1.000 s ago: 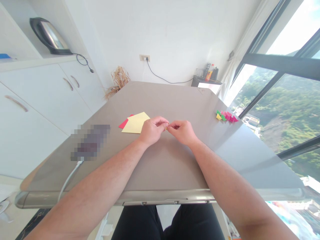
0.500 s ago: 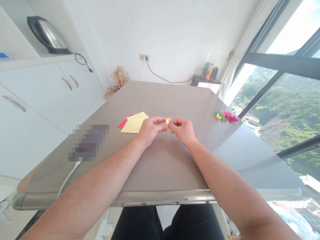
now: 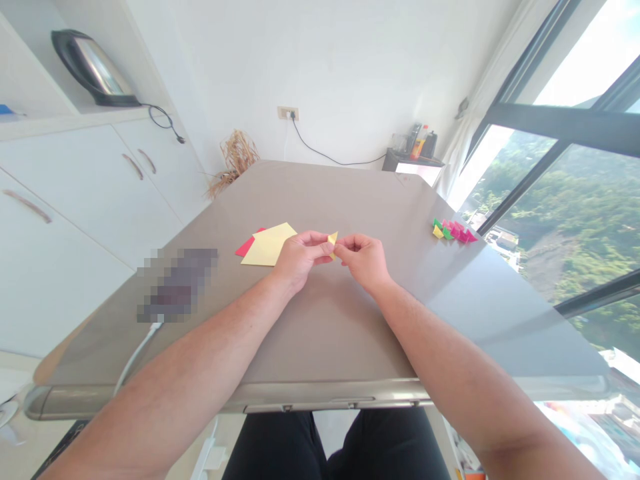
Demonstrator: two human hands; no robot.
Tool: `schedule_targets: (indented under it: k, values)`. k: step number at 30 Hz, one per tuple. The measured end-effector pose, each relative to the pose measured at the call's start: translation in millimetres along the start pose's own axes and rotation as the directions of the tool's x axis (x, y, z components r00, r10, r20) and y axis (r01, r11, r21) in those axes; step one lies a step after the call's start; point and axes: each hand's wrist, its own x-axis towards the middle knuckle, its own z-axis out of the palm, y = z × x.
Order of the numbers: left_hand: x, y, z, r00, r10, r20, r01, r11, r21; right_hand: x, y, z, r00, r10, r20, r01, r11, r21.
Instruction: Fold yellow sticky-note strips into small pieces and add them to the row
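My left hand (image 3: 299,257) and my right hand (image 3: 364,259) meet above the middle of the grey table (image 3: 320,320). Both pinch a small folded yellow paper piece (image 3: 333,239), whose tip sticks up between the fingertips. Just left of my left hand lies a flat yellow paper sheet (image 3: 267,245) on top of a red sheet (image 3: 245,247). A row of small folded pieces in pink, green and yellow (image 3: 453,232) sits at the table's right side, well clear of my hands.
A blurred dark object (image 3: 175,283) with a white cable (image 3: 135,360) lies on the table's left part. White cabinets (image 3: 75,193) with a kettle (image 3: 93,70) stand at the left. A big window (image 3: 565,200) runs along the right.
The yellow piece has come up out of the closed fingertips and now stands visible between both hands. The hands rose slightly off the table.
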Motion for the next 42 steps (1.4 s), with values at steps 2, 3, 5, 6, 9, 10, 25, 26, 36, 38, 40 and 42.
schedule_targets:
  k: [2,3,5,6,9,10,25,26,36,38,40,42]
  values:
    - [0,0,-0.3,1.000,-0.011,0.009,0.011,1.000,-0.003,0,0,0,1.000,-0.002,0.009,0.002,1.000,-0.023]
    - [0,0,-0.3,1.000,-0.011,0.010,0.011,1.000,0.001,0,0,0,1.000,-0.005,0.009,0.005,1.000,-0.031]
    - [0,0,-0.2,1.000,-0.005,0.004,0.005,1.000,0.010,0,0,0,1.000,-0.006,0.006,0.006,0.999,-0.039]
    - [0,0,-0.1,1.000,-0.003,-0.001,0.003,1.000,0.012,0,1,1,1.000,-0.004,0.006,0.005,0.999,-0.040]
    - [1,-2,-0.4,1.000,-0.013,-0.009,0.013,1.000,0.002,1,2,2,1.000,-0.002,0.005,0.002,1.000,-0.031]
    - [2,-2,-0.8,1.000,-0.022,-0.009,0.022,1.000,-0.006,1,2,2,1.000,0.000,0.006,0.000,1.000,-0.025]
    - [1,-7,2.1,0.995,0.098,-0.002,-0.094,0.952,0.290,7,7,-1,1.000,0.017,-0.010,-0.016,0.998,0.065]
    - [1,-7,2.2,0.995,0.099,0.008,-0.097,0.952,0.290,7,7,-1,1.000,0.011,-0.013,-0.010,0.998,0.059]
    - [-2,-3,5.4,0.996,0.019,0.086,-0.035,0.980,0.194,9,11,0,1.000,0.002,-0.008,0.000,0.972,0.237]
    - [-3,-3,5.3,0.995,-0.028,0.098,0.010,0.984,0.180,10,13,-1,1.000,-0.011,-0.016,0.014,0.967,0.254]
    - [-4,-3,5.0,0.993,-0.052,0.105,0.032,0.983,0.180,10,12,-2,1.000,-0.015,-0.022,0.020,0.964,0.265]
    - [-4,-4,5.0,0.994,-0.030,0.106,0.008,0.979,0.203,9,9,-3,1.000,0.000,0.009,-0.002,0.966,0.258]
